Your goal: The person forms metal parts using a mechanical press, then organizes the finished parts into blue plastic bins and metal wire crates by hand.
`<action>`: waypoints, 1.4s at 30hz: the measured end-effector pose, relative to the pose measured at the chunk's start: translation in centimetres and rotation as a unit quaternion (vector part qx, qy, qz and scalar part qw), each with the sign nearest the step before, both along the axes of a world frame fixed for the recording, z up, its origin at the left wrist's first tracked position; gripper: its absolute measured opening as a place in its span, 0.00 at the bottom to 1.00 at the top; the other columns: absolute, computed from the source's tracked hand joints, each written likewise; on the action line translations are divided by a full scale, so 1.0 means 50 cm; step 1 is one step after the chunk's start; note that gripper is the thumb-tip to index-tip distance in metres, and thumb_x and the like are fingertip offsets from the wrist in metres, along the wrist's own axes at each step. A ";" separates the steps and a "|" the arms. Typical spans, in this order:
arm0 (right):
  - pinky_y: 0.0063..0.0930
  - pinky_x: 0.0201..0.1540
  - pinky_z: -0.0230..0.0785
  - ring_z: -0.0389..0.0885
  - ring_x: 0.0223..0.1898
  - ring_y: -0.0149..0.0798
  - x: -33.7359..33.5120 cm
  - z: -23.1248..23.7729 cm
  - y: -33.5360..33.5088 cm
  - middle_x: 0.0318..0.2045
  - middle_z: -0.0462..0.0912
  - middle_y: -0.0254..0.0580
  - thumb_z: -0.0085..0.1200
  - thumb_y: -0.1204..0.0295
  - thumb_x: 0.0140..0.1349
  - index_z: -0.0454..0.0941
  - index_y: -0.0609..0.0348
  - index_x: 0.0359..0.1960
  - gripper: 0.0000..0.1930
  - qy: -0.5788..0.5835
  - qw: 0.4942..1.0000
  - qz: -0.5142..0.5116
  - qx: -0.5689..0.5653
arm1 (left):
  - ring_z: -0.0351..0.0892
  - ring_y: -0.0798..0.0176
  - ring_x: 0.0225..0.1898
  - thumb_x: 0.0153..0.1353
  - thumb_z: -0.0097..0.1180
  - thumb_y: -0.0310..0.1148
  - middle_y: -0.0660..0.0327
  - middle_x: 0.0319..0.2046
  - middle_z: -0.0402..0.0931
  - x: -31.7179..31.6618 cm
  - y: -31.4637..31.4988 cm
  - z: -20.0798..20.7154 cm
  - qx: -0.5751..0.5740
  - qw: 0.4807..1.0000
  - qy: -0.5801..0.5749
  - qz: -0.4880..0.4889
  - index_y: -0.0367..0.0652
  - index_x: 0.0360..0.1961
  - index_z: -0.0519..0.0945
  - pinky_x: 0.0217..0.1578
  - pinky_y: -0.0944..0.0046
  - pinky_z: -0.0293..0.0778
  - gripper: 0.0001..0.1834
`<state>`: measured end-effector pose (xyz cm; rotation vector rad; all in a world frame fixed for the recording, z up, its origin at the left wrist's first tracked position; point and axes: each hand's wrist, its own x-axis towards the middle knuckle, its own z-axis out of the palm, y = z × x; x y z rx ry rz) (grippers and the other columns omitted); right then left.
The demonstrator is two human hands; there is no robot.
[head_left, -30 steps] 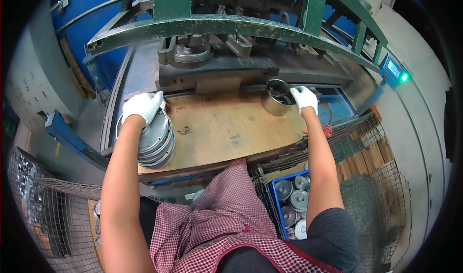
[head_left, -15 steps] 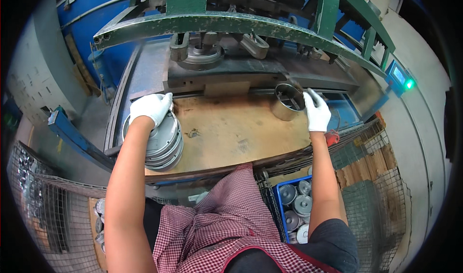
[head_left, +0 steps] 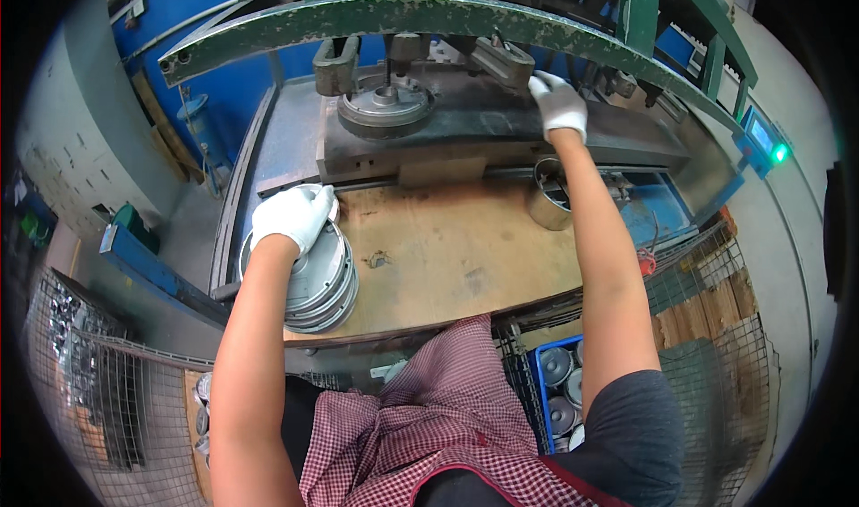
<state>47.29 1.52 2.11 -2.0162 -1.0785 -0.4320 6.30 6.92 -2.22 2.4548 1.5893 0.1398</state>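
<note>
My left hand (head_left: 292,215), in a white glove, rests on a stack of round grey metal covers (head_left: 327,279) at the left of the board. Its fingers curl over the topmost cover, and part of the rim shows past the thumb. My right hand (head_left: 560,106), also gloved, is raised over the machine bed beside a metal clamp arm (head_left: 503,61). The fingers are bent together; whatever they may hold is hidden. Below the right forearm stands an open metal can (head_left: 548,204), partly covered by the arm. A round metal die (head_left: 385,109) sits on the machine bed.
A scuffed green frame (head_left: 394,17) spans the machine above my hands. The tan work board (head_left: 447,247) lies between me and the bed. At lower right a blue crate (head_left: 542,391) holds several round parts. A control box (head_left: 763,142) with a green light hangs right.
My right hand has gone from beside the can up and forward over the machine bed. My left hand stays on the stack. The whole view has shifted slightly.
</note>
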 end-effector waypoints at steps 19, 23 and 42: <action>0.35 0.53 0.69 0.81 0.49 0.48 0.051 -0.192 -0.275 0.45 0.83 0.50 0.57 0.48 0.56 0.81 0.56 0.46 0.26 0.142 0.968 -0.080 -0.191 | 0.79 0.46 0.46 0.67 0.31 0.55 0.48 0.42 0.81 -0.008 0.011 -0.005 0.025 1.000 0.002 0.004 0.47 0.41 0.84 0.51 0.53 0.70 0.31; 0.32 0.47 0.72 0.83 0.42 0.45 0.043 -0.186 -0.309 0.40 0.85 0.50 0.59 0.50 0.56 0.82 0.60 0.45 0.26 0.103 0.989 -0.103 -0.040 | 0.79 0.46 0.46 0.67 0.31 0.55 0.49 0.43 0.81 -0.006 -0.001 0.003 0.018 1.000 0.014 -0.007 0.53 0.38 0.85 0.50 0.53 0.70 0.29; 0.39 0.50 0.69 0.80 0.46 0.53 0.003 -0.348 -0.456 0.43 0.83 0.51 0.47 0.43 0.63 0.82 0.57 0.46 0.29 0.079 0.970 -0.209 -0.095 | 0.78 0.45 0.51 0.62 0.35 0.59 0.47 0.48 0.79 -0.021 0.040 -0.026 0.001 1.000 -0.013 -0.006 0.42 0.46 0.83 0.53 0.52 0.70 0.34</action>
